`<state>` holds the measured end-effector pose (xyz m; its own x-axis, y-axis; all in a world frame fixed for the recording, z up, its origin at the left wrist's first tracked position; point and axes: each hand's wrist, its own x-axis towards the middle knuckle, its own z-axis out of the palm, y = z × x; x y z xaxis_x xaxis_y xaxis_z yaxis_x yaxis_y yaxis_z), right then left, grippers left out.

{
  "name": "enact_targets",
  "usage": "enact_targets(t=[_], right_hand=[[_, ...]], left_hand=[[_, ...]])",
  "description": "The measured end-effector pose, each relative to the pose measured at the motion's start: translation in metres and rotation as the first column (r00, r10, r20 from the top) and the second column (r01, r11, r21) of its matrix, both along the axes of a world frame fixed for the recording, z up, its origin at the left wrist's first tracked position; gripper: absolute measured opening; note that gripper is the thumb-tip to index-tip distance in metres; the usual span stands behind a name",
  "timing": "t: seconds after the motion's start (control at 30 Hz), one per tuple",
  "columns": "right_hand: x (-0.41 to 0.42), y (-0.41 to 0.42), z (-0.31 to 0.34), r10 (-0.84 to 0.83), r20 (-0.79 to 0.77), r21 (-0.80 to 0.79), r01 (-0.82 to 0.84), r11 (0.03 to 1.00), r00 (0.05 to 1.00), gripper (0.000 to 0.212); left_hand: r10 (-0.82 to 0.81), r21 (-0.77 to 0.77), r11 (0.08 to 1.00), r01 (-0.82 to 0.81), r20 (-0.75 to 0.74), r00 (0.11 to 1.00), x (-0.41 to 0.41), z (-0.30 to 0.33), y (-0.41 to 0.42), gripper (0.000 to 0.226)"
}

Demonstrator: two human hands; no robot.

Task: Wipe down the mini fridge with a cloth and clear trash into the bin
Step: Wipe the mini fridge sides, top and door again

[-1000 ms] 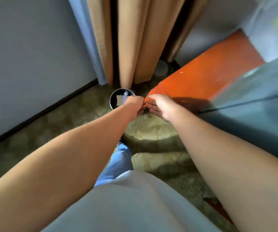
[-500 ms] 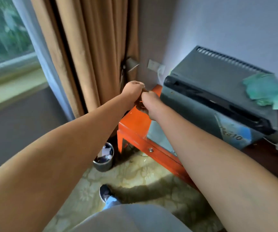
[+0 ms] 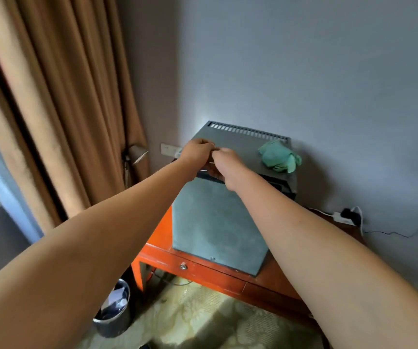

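Both hands meet, fingers curled, over the front-left top edge of the mini fridge (image 3: 218, 222).

Left hand (image 3: 197, 151) and right hand (image 3: 224, 163) touch, fingers bunched; I cannot tell what, if anything, they hold. Right of them a green cloth (image 3: 278, 157) lies crumpled on the fridge top. Far below and left, the bin (image 3: 113, 316) holds trash beside the orange table (image 3: 202, 273).

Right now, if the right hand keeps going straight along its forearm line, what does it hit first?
Probably the left hand: the right hand points up-left and already meets it over the mini fridge top's front edge. Beyond that, likely the wall socket; depth is unclear.
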<state>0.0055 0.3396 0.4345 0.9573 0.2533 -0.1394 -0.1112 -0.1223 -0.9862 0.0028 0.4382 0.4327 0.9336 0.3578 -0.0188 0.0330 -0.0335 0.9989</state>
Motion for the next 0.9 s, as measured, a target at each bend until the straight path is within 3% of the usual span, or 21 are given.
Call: enact_targets(t=[0.17,0.3,0.53,0.6,0.73,0.9], right_hand=[[0.029,-0.062,0.009,-0.142,0.025,0.004,0.142,0.99,0.99,0.027],[0.051,-0.11,0.007,-0.265,0.046,-0.011,0.266,0.964,0.963,0.025],[0.093,-0.158,-0.004,-0.474,0.142,-0.075,0.487,0.87,0.869,0.023],[0.108,-0.16,-0.008,-0.467,0.231,-0.175,0.509,0.843,0.854,0.022],[0.138,-0.155,-0.013,-0.404,0.371,-0.448,0.542,0.711,0.836,0.038],[0.173,-0.143,-0.015,-0.294,0.35,-0.719,0.456,0.525,0.89,0.063]], left_hand=[[-0.166,0.05,0.985,0.166,-0.008,0.986,0.03,0.016,-0.054,0.005],[-0.285,0.179,0.94,0.289,-0.051,0.957,0.055,0.019,-0.088,0.017],[-0.353,0.318,0.87,0.378,-0.135,0.926,0.107,0.01,-0.107,0.024],[-0.368,0.361,0.843,0.398,-0.153,0.917,0.12,0.008,-0.108,0.03],[-0.393,0.399,0.807,0.434,-0.184,0.901,0.147,0.007,-0.101,0.036],[-0.401,0.422,0.792,0.441,-0.184,0.897,0.184,0.003,-0.087,0.038]])
